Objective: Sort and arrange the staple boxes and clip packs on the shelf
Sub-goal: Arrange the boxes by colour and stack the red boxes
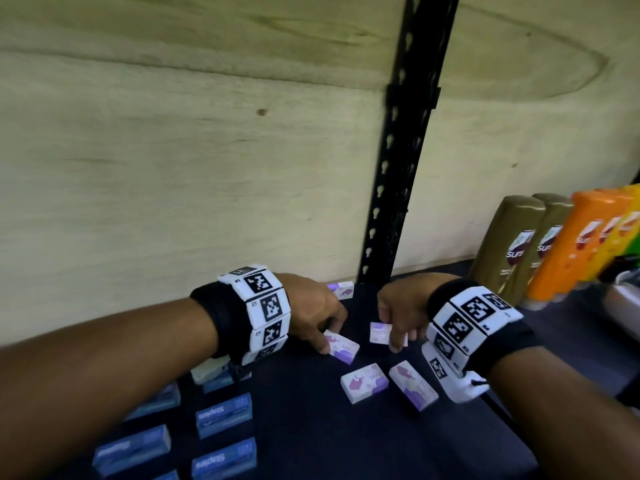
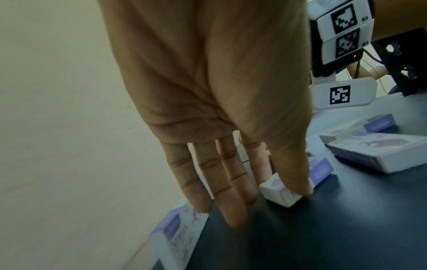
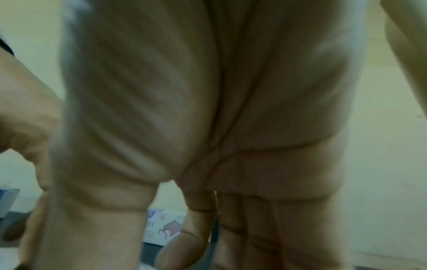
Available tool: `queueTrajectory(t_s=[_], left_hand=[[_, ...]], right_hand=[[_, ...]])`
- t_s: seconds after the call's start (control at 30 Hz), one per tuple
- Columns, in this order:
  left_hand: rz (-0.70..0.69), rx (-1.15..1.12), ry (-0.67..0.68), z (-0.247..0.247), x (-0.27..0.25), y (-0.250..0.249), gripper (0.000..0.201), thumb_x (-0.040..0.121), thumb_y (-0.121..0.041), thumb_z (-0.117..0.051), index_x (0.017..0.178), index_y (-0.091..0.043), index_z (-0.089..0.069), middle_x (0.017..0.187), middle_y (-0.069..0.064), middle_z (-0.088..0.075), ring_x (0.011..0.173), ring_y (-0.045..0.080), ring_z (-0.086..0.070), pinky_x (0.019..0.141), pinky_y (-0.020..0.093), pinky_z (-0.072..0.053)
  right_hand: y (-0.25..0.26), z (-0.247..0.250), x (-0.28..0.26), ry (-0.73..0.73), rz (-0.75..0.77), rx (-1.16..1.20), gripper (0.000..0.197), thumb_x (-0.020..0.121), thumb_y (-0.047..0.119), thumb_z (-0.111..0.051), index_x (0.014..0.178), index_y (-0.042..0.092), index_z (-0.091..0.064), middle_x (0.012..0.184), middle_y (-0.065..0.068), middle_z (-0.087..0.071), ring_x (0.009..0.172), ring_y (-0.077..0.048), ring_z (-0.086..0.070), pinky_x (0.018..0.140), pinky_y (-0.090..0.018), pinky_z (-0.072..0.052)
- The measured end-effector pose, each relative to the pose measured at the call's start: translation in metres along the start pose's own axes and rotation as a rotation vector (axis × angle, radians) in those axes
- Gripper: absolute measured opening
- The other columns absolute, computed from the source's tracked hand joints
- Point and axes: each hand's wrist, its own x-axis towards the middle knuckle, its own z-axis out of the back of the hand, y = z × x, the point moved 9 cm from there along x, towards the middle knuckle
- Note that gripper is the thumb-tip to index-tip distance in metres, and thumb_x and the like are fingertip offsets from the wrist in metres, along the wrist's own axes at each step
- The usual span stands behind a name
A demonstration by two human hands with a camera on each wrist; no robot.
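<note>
Several white-and-purple clip packs lie on the dark shelf. My left hand pinches one clip pack by its end; in the left wrist view the thumb and index finger flank that pack. My right hand reaches down onto a second clip pack, thumb at its far edge and fingers at its near edge. The right wrist view hides that pack behind the palm. Blue staple boxes sit in rows at the lower left.
Two loose clip packs lie just in front of my hands. Another clip pack rests against the wooden back panel. A black slotted upright stands behind. Gold bottles and orange bottles line the right.
</note>
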Motion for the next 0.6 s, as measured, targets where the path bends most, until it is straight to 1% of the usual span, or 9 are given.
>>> queueTrajectory(t_s=[0.07,0.13,0.2,0.27,0.33,0.4,0.5,0.53,0.6], left_hand=[[0.022,0.028,0.019,0.0,-0.007,0.005,0.027,0.09,-0.039,-0.065,0.11,-0.02,-0.063,0.087,-0.009,-0.057,0.063,0.0,-0.045,0.053,0.019,-0.03],[0.046,0.062,0.05,0.0,-0.014,0.01,0.027,0.092,-0.04,-0.062,0.111,-0.022,-0.064,0.091,-0.009,-0.058,0.064,0.0,-0.045,0.054,0.018,-0.031],[0.064,0.078,0.092,-0.001,-0.02,0.014,0.027,0.095,-0.041,-0.057,0.114,-0.023,-0.065,0.1,-0.005,-0.063,0.065,0.001,-0.047,0.054,0.018,-0.032],[0.084,0.077,0.131,-0.003,-0.024,0.017,0.029,0.098,-0.04,-0.052,0.115,-0.023,-0.067,0.107,-0.003,-0.066,0.071,0.004,-0.051,0.055,0.017,-0.033],[0.104,0.073,0.142,-0.004,-0.028,0.02,0.029,0.1,-0.039,-0.048,0.113,-0.022,-0.068,0.105,-0.003,-0.065,0.08,0.009,-0.052,0.057,0.019,-0.034],[0.127,0.066,0.132,-0.004,-0.03,0.021,0.031,0.101,-0.039,-0.045,0.109,-0.02,-0.068,0.099,-0.004,-0.061,0.083,0.012,-0.052,0.065,0.024,-0.038],[0.182,0.072,0.144,-0.008,-0.032,0.025,0.037,0.101,-0.043,-0.039,0.108,-0.019,-0.068,0.108,0.0,-0.062,0.092,0.018,-0.055,0.082,0.032,-0.045],[0.194,0.072,0.151,-0.009,-0.032,0.025,0.039,0.101,-0.043,-0.038,0.107,-0.018,-0.068,0.108,0.001,-0.062,0.093,0.018,-0.055,0.086,0.034,-0.047],[0.205,0.065,0.16,-0.011,-0.033,0.026,0.041,0.101,-0.044,-0.038,0.104,-0.019,-0.07,0.102,-0.002,-0.06,0.092,0.017,-0.054,0.086,0.033,-0.046]], right_hand=[[0.001,0.003,-0.001,-0.027,0.024,-0.007,0.04,0.081,0.022,-0.08,0.116,0.014,-0.064,0.066,0.009,-0.054,0.056,-0.005,-0.049,0.057,-0.02,-0.044],[0.002,0.004,-0.001,-0.04,0.042,-0.021,0.038,0.081,0.021,-0.08,0.115,0.014,-0.064,0.065,0.01,-0.054,0.055,-0.003,-0.049,0.055,-0.018,-0.043],[0.002,0.003,0.001,-0.038,0.047,-0.007,0.04,0.08,0.02,-0.081,0.117,0.013,-0.067,0.065,0.01,-0.056,0.055,-0.003,-0.05,0.054,-0.018,-0.044],[0.003,0.005,0.001,-0.053,0.057,0.005,0.041,0.079,0.02,-0.081,0.118,0.015,-0.067,0.065,0.011,-0.057,0.054,-0.003,-0.05,0.05,-0.017,-0.043],[0.003,0.009,0.001,-0.085,0.066,0.03,0.038,0.079,0.019,-0.08,0.114,0.017,-0.067,0.066,0.012,-0.058,0.052,-0.002,-0.05,0.047,-0.016,-0.04],[0.003,0.011,0.002,-0.103,0.067,0.067,0.034,0.08,0.016,-0.079,0.112,0.019,-0.068,0.069,0.012,-0.059,0.055,-0.002,-0.052,0.05,-0.017,-0.042],[0.003,0.011,0.002,-0.105,0.061,0.088,0.032,0.08,0.016,-0.079,0.11,0.018,-0.069,0.071,0.011,-0.061,0.056,-0.003,-0.053,0.058,-0.02,-0.046],[0.004,0.01,0.001,-0.104,0.058,0.086,0.032,0.081,0.018,-0.079,0.111,0.017,-0.069,0.071,0.011,-0.062,0.053,-0.001,-0.054,0.056,-0.019,-0.045],[0.005,0.008,-0.001,-0.096,0.052,0.074,0.031,0.083,0.022,-0.077,0.113,0.017,-0.069,0.071,0.011,-0.061,0.047,0.002,-0.053,0.05,-0.017,-0.041]])
